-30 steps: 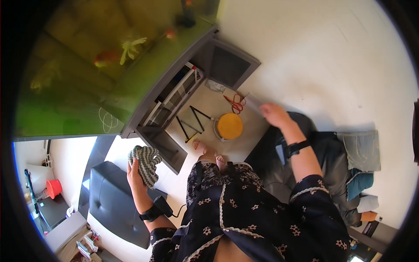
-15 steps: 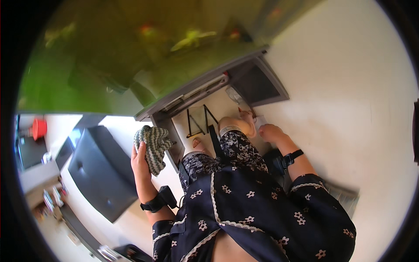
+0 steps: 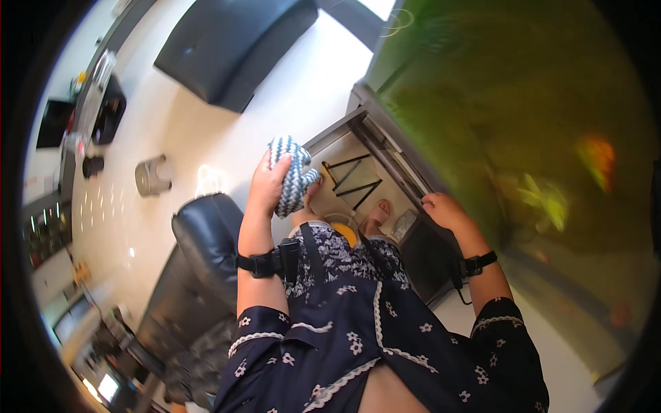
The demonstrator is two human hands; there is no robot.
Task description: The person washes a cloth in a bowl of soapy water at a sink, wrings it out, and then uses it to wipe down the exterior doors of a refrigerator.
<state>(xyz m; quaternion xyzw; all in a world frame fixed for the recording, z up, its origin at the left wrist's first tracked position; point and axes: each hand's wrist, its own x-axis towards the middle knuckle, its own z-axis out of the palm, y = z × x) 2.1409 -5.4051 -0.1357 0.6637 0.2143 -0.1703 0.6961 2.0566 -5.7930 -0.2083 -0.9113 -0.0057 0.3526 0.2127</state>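
My left hand (image 3: 267, 184) is closed around a bunched, knitted-looking cloth (image 3: 295, 168) with white and dark blue-grey zigzag stripes. The folded cloth hangs out past my fingers, above my feet. On the other side my right hand (image 3: 446, 210) has its fingers curled, right by the grey edge of the fish tank stand (image 3: 406, 165); whether they touch it or hold anything I cannot make out. Beyond that hand rises a large fish tank (image 3: 475, 103) with greenish water, where an orange fish (image 3: 597, 162) and a yellowish one (image 3: 544, 201) show blurred.
Below me stands a black folding frame (image 3: 354, 180) near my sandalled feet (image 3: 379, 212). A dark open cabinet door (image 3: 430, 251) is beside my right leg. To the left are a black leather sofa (image 3: 206, 275), a small stool (image 3: 153, 175) and a dark padded bench (image 3: 234, 48).
My view has turned left, so the tank now lies on the right. The cloth stays in my left hand. My right hand has come from over the floor to the tank stand's edge.
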